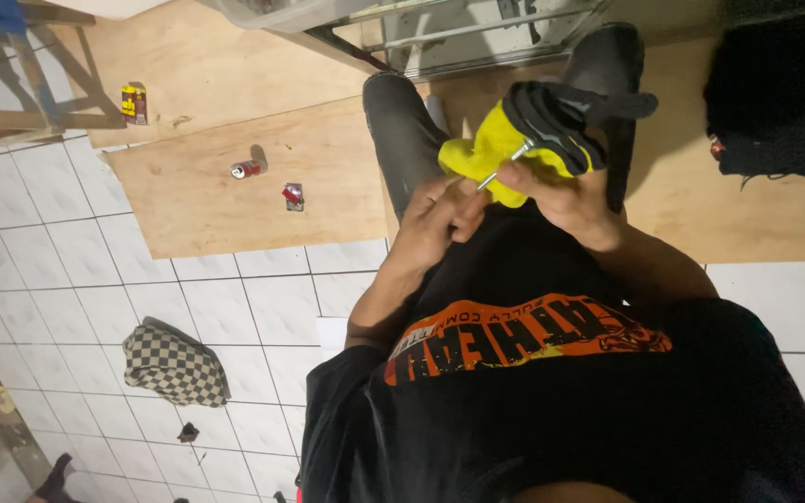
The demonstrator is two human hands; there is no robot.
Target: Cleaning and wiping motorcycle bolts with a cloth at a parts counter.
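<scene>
Left hand point(440, 219) pinches the thin, stiff metal rod point(503, 166) while right hand point(566, 196) fingers clamp the soft, light yellow-and-black glove point(500, 144), best gripped by its bunched cloth.

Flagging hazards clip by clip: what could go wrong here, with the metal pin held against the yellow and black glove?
The thin metal pin is pinched by the left hand right beside the right hand gripping the yellow and black glove; a slip could prick a bare finger. Held over the lap, a dropped pin might vanish on the plywood sheet or tiles, near the small can.
</scene>
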